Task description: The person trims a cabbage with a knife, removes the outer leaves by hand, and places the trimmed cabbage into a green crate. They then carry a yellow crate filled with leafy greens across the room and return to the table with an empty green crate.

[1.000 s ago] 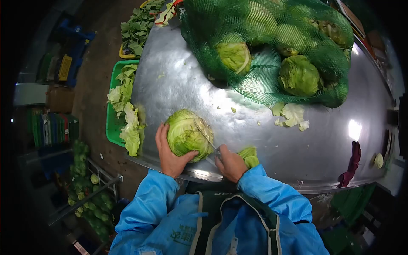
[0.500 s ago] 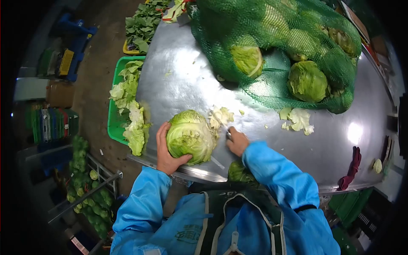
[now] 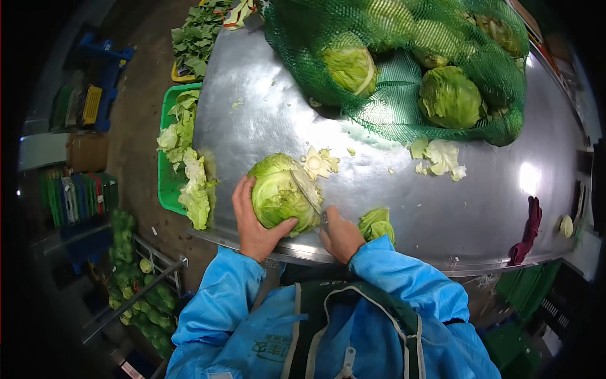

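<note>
A green cabbage [image 3: 276,194] rests near the front edge of the metal table, and my left hand [image 3: 254,221] grips it from the left with thumb and fingers spread around it. My right hand [image 3: 341,235] is closed on the handle of a knife [image 3: 307,189]. Its blade lies against the cabbage's right side. Just beyond the blade, a pale cut-off stem piece [image 3: 320,162] sits on the table. To the right of my right hand is a loose green cabbage leaf [image 3: 377,225].
A green mesh bag [image 3: 398,104] of several cabbages covers the back right of the metal table [image 3: 243,82]. Leaf scraps [image 3: 442,158] lie before it. A green crate [image 3: 165,189] with leaves stands left. A dark red glove or cloth [image 3: 527,232] lies right.
My right hand has moved left and toward me, bringing the knife blade against the cabbage's side. The stem piece now lies apart from the blade. My view has shifted slightly.
</note>
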### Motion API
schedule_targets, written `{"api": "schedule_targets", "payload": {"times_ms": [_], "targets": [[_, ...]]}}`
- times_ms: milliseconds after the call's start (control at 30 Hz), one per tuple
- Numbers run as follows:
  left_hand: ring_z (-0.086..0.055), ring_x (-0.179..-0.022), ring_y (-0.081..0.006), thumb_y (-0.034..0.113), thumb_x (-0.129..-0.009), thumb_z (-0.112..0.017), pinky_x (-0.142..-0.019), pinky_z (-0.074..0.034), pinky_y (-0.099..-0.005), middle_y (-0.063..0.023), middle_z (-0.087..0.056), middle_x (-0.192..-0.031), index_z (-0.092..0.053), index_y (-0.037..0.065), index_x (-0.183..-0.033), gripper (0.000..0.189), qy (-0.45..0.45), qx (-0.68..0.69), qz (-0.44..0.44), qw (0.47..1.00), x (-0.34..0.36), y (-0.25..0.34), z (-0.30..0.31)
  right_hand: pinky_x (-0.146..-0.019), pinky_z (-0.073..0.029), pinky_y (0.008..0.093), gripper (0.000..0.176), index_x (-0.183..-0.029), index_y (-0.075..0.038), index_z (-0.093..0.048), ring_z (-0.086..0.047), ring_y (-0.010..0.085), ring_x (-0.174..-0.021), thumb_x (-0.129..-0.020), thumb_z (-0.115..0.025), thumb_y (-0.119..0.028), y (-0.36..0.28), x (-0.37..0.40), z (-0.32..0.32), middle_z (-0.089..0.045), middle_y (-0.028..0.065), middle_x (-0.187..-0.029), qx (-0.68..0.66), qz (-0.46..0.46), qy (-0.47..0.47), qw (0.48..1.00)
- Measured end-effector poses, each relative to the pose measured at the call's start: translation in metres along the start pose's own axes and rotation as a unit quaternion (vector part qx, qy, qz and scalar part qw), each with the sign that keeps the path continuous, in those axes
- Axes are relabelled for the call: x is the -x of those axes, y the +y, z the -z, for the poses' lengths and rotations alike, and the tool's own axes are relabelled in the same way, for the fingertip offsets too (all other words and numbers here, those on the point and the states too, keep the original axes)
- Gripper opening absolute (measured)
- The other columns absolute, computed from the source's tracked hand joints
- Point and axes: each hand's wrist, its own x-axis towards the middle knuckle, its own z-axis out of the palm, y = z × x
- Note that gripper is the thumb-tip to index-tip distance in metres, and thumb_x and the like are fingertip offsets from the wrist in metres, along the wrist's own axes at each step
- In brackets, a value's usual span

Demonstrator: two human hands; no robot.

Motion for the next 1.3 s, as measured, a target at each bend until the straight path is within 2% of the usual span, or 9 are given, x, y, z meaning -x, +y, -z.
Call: {"api": "schedule_targets", "payload": {"times_ms": [367, 467, 633, 700, 800, 900, 1033, 1167, 1300], "targets": [[-0.033, -0.126, -0.0356, 0.025, -0.056, -0.084, -0.106, -0.029, -0.0415, -0.0197, -0.031, -0.135, -0.030, 0.004, -0.137, 0.100, -0.046, -0.004, -0.009, 0.999, -0.014, -0.017, 0.015, -0.067, -0.044, 0.0557, 0.041, -0.107, 0.000, -0.034, -0.057, 0.0502, -0.074, -0.083, -0.057, -0.026, 0.054, -0.083, -0.036, -0.060, 0.0312, -0.084, 0.085, -0.064, -0.055, 0.993], [-0.033, -0.128, -0.0323, 0.026, -0.058, -0.080, -0.108, -0.027, -0.0405, -0.0177, -0.030, -0.138, -0.027, 0.004, -0.140, 0.100, -0.086, 0.135, 0.057, 0.986, -0.018, -0.054, 0.035, -0.056, -0.047, 0.0487, 0.048, -0.115, -0.002, -0.036, -0.060, 0.0395, -0.060, -0.082, -0.059, -0.028, 0.070, -0.086, -0.030, -0.063, 0.0259, -0.084, 0.054, 0.073, 0.032, 0.995], [-0.027, -0.133, -0.0299, 0.020, -0.060, -0.078, -0.109, -0.026, -0.0373, -0.0188, -0.025, -0.143, -0.026, 0.005, -0.142, 0.098, -0.126, 0.125, 0.130, 0.975, 0.005, -0.062, 0.082, -0.034, -0.033, 0.0254, 0.051, -0.128, -0.005, -0.040, -0.044, 0.0090, -0.039, -0.090, -0.053, -0.037, -0.008, -0.064, 0.030, -0.056, 0.0057, -0.069, -0.304, -0.111, -0.176, 0.930], [-0.032, -0.129, -0.0303, 0.020, -0.062, -0.077, -0.107, -0.028, -0.0359, -0.0194, -0.030, -0.139, -0.028, 0.005, -0.141, 0.095, -0.006, 0.353, 0.269, 0.896, 0.009, -0.037, 0.065, -0.034, -0.033, 0.0268, 0.059, -0.137, -0.005, -0.031, -0.043, 0.0112, -0.038, -0.093, -0.046, -0.040, -0.021, -0.070, 0.013, -0.046, 0.0049, -0.051, -0.362, -0.099, -0.188, 0.908], [-0.038, -0.123, -0.0302, 0.020, -0.063, -0.079, -0.103, -0.033, -0.0363, -0.0190, -0.036, -0.131, -0.031, 0.000, -0.138, 0.092, 0.052, 0.145, 0.208, 0.966, 0.015, -0.044, 0.036, -0.034, -0.033, 0.0273, 0.066, -0.142, -0.003, -0.024, -0.040, 0.0125, -0.036, -0.093, -0.043, -0.044, -0.039, -0.073, 0.003, -0.045, 0.0042, -0.051, -0.307, -0.065, -0.172, 0.934], [-0.041, -0.121, -0.0304, 0.022, -0.061, -0.082, -0.101, -0.035, -0.0368, -0.0193, -0.038, -0.129, -0.033, -0.003, -0.136, 0.092, 0.062, 0.103, 0.159, 0.980, 0.016, -0.043, 0.033, -0.052, -0.048, 0.0341, 0.078, -0.141, 0.006, -0.016, -0.060, 0.0237, -0.057, -0.093, -0.039, -0.051, -0.035, -0.058, 0.014, -0.060, 0.0192, -0.069, -0.192, -0.026, -0.171, 0.966], [-0.044, -0.119, -0.0306, 0.022, -0.061, -0.081, -0.101, -0.036, -0.0369, -0.0210, -0.040, -0.131, -0.031, -0.002, -0.137, 0.094, 0.002, 0.208, 0.130, 0.969, 0.003, -0.040, 0.020, -0.103, -0.031, 0.0393, 0.079, -0.142, 0.007, -0.013, -0.045, 0.0455, -0.118, -0.093, -0.037, -0.051, -0.027, -0.029, 0.035, -0.043, 0.0358, -0.128, -0.123, 0.040, -0.071, 0.989], [-0.043, -0.121, -0.0300, 0.021, -0.064, -0.078, -0.101, -0.036, -0.0374, -0.0222, -0.040, -0.133, -0.024, -0.001, -0.140, 0.096, -0.058, 0.354, 0.148, 0.922, -0.015, -0.036, 0.003, -0.094, -0.040, 0.0417, 0.067, -0.141, 0.004, -0.018, -0.049, 0.0453, -0.113, -0.096, -0.038, -0.042, -0.031, -0.015, 0.064, -0.048, 0.0333, -0.123, -0.018, 0.071, 0.038, 0.997], [-0.042, -0.121, -0.0295, 0.022, -0.065, -0.079, -0.100, -0.037, -0.0369, -0.0236, -0.038, -0.131, -0.023, -0.003, -0.139, 0.096, -0.087, 0.402, 0.206, 0.888, -0.025, -0.018, 0.006, -0.094, -0.043, 0.0416, 0.065, -0.142, 0.000, -0.017, -0.050, 0.0441, -0.111, -0.095, -0.042, -0.035, -0.034, -0.027, 0.060, -0.032, 0.0264, -0.140, 0.135, 0.128, 0.044, 0.982]]}}
